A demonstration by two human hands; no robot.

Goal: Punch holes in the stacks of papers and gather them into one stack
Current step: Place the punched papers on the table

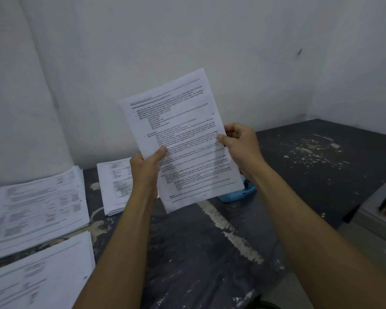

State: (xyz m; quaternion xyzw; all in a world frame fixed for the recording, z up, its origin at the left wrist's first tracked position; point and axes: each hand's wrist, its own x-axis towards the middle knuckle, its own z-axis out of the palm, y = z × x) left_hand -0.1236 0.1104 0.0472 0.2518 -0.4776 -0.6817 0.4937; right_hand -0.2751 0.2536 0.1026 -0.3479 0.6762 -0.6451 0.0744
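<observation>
both hands held one printed stack of papers (178, 139) upright and tilted in the air above the dark table (210, 253). left hand (146, 167) gripped its left edge, thumb on the front; right hand (240, 141) pinched the right edge. blue hole punch (239, 194) sat on the table behind the sheets, mostly hidden. three more stacks lay flat at left: far one (114, 186), middle (36, 210), near (38, 275).

Both hands, left hand (146, 166) and right hand (239, 141), grip a printed paper stack (183, 130) upright.
</observation>
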